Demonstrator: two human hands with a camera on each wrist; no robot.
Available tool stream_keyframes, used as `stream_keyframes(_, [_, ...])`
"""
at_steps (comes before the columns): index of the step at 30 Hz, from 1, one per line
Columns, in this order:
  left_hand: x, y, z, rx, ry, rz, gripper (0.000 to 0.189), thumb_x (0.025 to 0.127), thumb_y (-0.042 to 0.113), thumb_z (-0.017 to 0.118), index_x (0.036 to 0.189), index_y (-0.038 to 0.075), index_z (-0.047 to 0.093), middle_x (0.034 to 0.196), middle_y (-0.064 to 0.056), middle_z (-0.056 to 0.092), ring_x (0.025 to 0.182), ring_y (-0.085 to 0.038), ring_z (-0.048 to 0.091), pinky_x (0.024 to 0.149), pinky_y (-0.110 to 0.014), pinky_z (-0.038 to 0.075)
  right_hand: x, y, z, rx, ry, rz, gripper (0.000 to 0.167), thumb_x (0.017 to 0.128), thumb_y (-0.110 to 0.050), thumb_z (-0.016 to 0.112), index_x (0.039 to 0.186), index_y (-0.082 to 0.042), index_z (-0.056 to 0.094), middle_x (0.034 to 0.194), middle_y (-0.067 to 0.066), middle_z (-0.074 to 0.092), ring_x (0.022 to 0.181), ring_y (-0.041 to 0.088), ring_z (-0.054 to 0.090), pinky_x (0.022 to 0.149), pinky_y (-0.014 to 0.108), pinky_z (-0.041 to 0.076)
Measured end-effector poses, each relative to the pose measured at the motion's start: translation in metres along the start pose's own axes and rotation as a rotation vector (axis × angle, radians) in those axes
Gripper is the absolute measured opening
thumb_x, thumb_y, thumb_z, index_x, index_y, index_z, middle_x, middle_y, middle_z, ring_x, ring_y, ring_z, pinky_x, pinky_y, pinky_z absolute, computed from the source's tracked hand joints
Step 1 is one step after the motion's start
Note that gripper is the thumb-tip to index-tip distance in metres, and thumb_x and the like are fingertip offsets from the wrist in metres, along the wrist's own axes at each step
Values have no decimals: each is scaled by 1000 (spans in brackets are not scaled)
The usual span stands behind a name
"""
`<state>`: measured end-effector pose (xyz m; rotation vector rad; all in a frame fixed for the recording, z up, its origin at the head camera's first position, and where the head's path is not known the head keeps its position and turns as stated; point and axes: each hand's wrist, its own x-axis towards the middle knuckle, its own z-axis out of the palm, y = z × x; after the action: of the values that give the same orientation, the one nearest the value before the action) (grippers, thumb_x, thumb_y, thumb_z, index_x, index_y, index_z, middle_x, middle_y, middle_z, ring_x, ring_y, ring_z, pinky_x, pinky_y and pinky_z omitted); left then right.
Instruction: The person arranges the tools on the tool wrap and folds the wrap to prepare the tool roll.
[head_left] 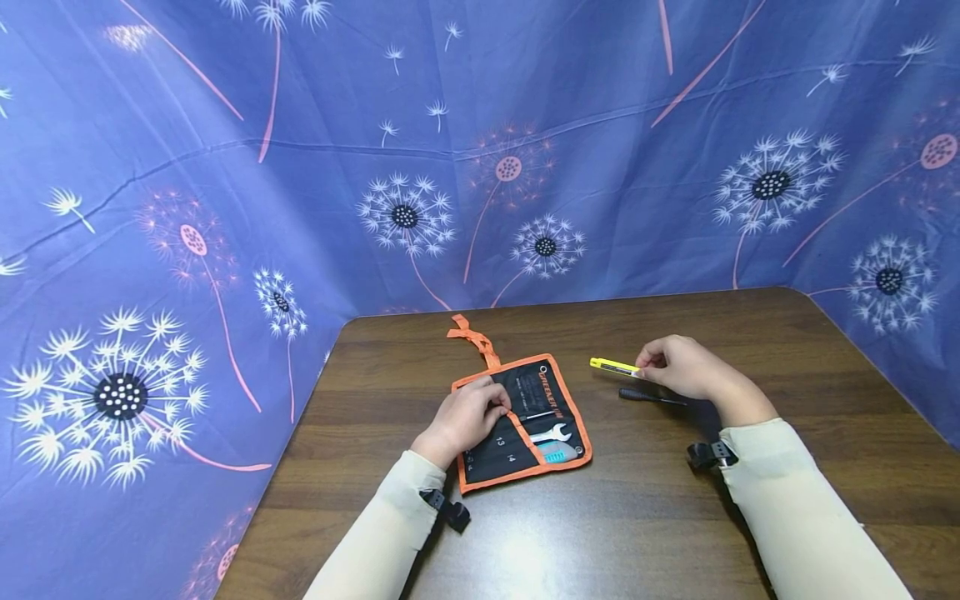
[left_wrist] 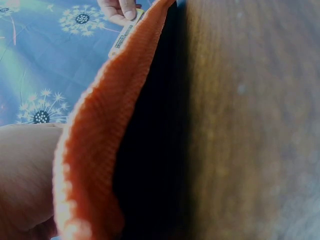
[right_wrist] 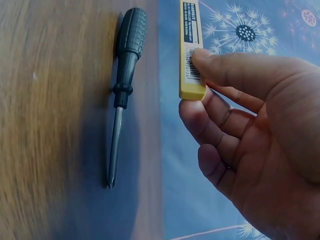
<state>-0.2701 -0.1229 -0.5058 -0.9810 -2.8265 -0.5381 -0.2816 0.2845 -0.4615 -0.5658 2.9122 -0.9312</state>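
Observation:
My left hand (head_left: 467,418) pinches the orange-trimmed pocket edge of a black tool pouch (head_left: 487,472) that lies unrolled on the table. A wrench (head_left: 551,434), a thin metal tool (head_left: 537,415) and a teal-and-grey tool (head_left: 558,452) stick out of its pockets. In the left wrist view the orange trim (left_wrist: 95,130) fills the middle. To the right of the pouch, my right hand (head_left: 684,367) holds a slim yellow case (head_left: 611,365) with a barcode label between thumb and fingers, raised over the table. Beneath it lies a black-handled Phillips screwdriver (right_wrist: 131,37).
The wooden table (head_left: 600,533) runs back to a blue curtain (head_left: 637,217) with a dandelion print. The pouch's orange tie strap (head_left: 474,337) trails toward the far edge. Each wrist wears a black strap, such as the right strap (head_left: 708,454).

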Motion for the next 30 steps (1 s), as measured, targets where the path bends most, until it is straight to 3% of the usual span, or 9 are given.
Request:
stream_keyframes(18, [-1,1,0,6,-7,-6,5,104,28,69,102,25,73,98,12,57,83,-3,57,74,-27,52,11,-19,13,34,-25,13,6,93,-7,77,89,-10,75,77,-4,65,70,15,55,62,33,45])
stream_keyframes(30, [0,-1,2,9,18,-10,5,101,27,73,99,30,70,97,14,56,81,-2,56,71,-26,50,19,-33,21,39,-58,-1,6,95,-9,76,90,-13,75,78,-4,65,70,16,55,63,35,46])
